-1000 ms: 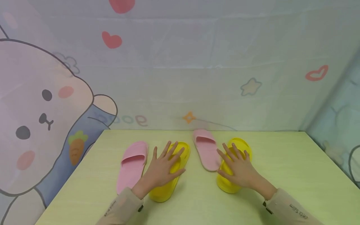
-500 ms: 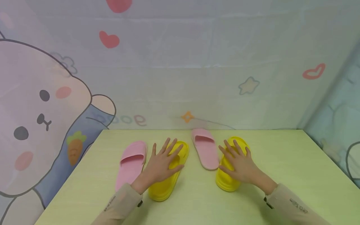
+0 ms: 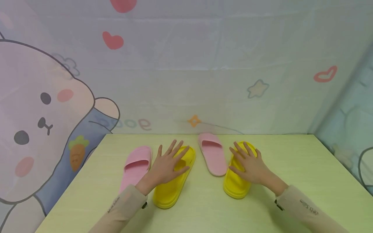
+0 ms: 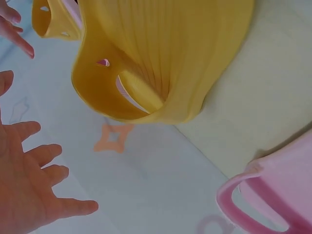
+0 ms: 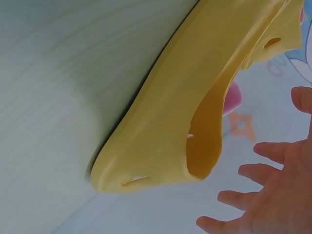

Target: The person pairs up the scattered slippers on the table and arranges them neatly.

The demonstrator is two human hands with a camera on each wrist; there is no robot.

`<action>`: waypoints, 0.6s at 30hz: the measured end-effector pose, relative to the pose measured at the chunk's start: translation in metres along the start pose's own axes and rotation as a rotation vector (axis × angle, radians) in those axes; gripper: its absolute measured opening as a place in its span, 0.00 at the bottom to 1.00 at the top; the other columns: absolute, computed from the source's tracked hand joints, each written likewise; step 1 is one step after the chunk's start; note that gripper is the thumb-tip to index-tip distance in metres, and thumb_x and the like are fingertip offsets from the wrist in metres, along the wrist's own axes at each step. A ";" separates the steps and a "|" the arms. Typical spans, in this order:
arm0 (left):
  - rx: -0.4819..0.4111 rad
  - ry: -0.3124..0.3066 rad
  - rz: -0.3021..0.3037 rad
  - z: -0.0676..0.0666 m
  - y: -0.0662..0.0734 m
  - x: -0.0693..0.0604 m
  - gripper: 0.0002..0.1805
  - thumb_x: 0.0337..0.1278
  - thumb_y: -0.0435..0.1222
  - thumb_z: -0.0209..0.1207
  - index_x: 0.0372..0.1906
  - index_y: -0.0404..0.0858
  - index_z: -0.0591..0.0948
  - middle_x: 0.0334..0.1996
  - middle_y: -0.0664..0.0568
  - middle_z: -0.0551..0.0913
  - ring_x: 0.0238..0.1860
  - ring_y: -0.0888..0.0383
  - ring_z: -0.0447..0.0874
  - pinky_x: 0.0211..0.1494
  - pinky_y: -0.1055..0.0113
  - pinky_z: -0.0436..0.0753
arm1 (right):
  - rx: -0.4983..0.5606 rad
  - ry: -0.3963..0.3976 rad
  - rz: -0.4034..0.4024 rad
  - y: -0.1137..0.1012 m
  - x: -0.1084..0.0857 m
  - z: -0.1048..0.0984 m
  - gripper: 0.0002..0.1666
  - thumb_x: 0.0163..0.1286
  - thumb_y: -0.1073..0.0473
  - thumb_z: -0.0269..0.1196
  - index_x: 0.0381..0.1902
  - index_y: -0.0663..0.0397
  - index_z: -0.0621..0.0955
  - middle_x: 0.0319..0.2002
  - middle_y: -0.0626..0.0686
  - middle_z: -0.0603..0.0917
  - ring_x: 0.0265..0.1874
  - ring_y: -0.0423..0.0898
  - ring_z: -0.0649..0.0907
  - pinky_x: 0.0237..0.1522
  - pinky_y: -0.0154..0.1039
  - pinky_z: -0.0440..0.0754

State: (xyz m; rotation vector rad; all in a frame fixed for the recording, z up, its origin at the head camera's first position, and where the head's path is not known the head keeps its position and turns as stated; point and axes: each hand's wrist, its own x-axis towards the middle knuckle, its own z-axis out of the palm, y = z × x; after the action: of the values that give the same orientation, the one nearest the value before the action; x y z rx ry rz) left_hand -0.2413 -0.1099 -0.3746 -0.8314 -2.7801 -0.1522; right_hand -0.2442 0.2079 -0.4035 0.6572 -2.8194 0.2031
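Lengthwise, yellow slippers (image 3: 167, 195) (image 3: 236, 187) run forward, angled right; hands (image 3: 166, 166) (image 3: 253, 165) above.

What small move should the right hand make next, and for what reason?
I would probably lower the right hand and grip the right yellow slipper. The head view shows the hand over it, while the right wrist view shows spread fingers clear of it, so it is not held yet. It also lies apart from the left yellow slipper.
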 end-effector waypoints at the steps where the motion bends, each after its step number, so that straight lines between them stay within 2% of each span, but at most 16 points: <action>1: 0.002 -0.005 0.004 -0.001 0.000 0.001 0.35 0.57 0.58 0.44 0.68 0.53 0.52 0.70 0.52 0.50 0.71 0.50 0.43 0.64 0.36 0.47 | 0.000 0.001 -0.001 0.001 0.001 0.000 0.38 0.63 0.40 0.51 0.66 0.51 0.60 0.69 0.57 0.54 0.67 0.63 0.51 0.54 0.70 0.52; 11: -0.028 -0.060 0.041 -0.001 -0.010 0.011 0.33 0.59 0.56 0.43 0.68 0.54 0.53 0.69 0.51 0.53 0.71 0.50 0.44 0.65 0.40 0.49 | -0.003 0.012 -0.018 0.014 0.009 -0.001 0.36 0.63 0.43 0.53 0.65 0.53 0.62 0.67 0.58 0.59 0.66 0.62 0.56 0.53 0.69 0.57; 18: -0.029 -0.081 0.094 0.004 -0.016 0.018 0.30 0.61 0.53 0.45 0.67 0.49 0.58 0.67 0.49 0.58 0.70 0.47 0.48 0.65 0.42 0.53 | -0.009 0.005 -0.015 0.023 0.015 0.002 0.34 0.63 0.45 0.53 0.64 0.53 0.63 0.66 0.59 0.60 0.65 0.62 0.58 0.52 0.69 0.58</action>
State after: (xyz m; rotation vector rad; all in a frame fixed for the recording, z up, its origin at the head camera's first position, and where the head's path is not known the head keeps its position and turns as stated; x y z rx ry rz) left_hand -0.2656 -0.1136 -0.3742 -0.9949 -2.8120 -0.1458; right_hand -0.2684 0.2220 -0.4038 0.6751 -2.8076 0.1895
